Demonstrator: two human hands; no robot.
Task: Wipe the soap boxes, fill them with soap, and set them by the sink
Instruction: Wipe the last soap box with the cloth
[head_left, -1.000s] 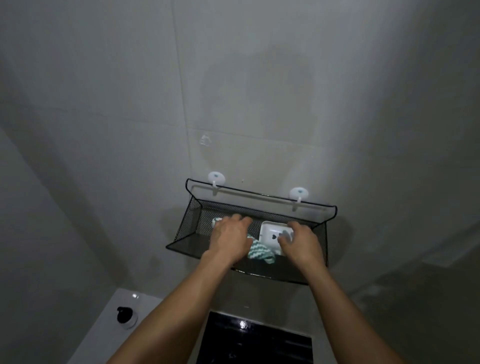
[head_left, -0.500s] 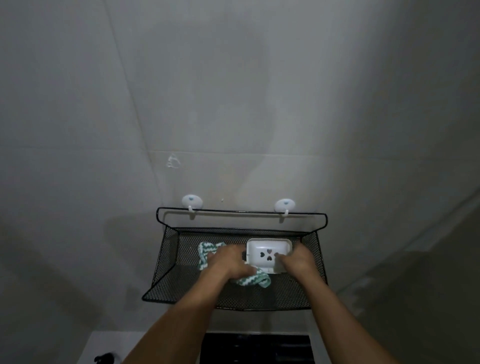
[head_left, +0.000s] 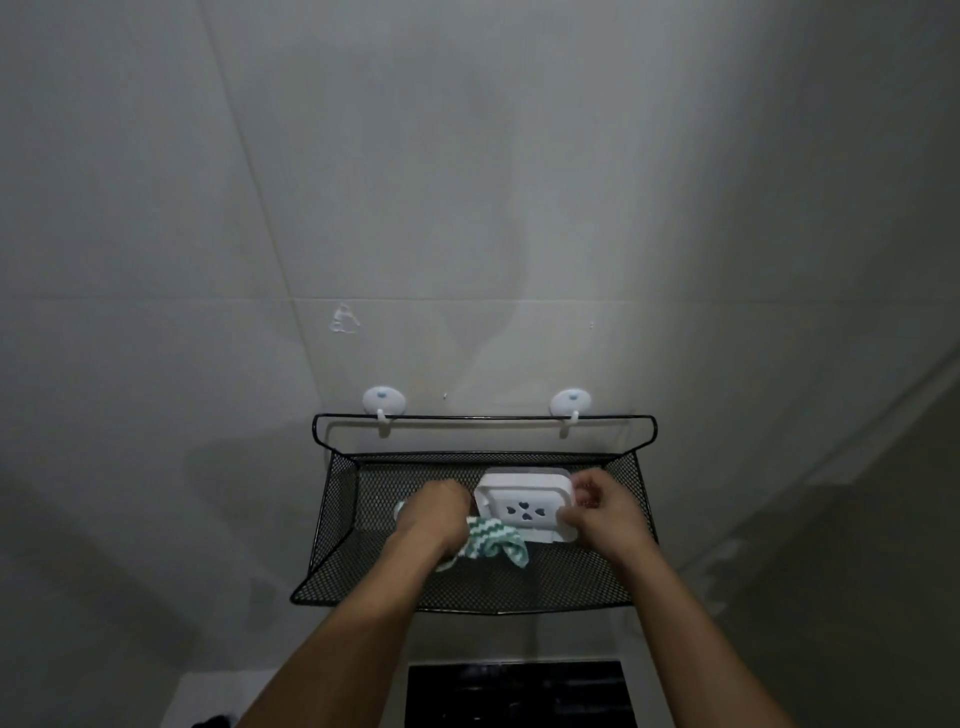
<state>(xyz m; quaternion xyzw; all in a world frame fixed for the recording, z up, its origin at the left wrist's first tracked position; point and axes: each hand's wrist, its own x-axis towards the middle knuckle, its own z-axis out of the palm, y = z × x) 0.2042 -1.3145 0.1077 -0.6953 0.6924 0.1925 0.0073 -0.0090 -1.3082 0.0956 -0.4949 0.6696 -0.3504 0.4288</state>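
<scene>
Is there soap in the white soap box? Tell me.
No: the soap box sits in the mesh basket with its bare floor and heart-shaped drain holes showing, gripped at its right edge by the right hand.

Black mesh basket (head_left: 337, 519) on two white wall hooks (head_left: 383, 402), grey tiled wall (head_left: 467, 182)

Dim, grainy view with soft shadows on the wall (head_left: 467, 208) and wide-angle bending at edges.

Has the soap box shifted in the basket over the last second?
Cannot tell for sure: the camera moved. Against the mesh basket, the soap box looks roughly in place, right of centre, gripped by the right hand.
</scene>
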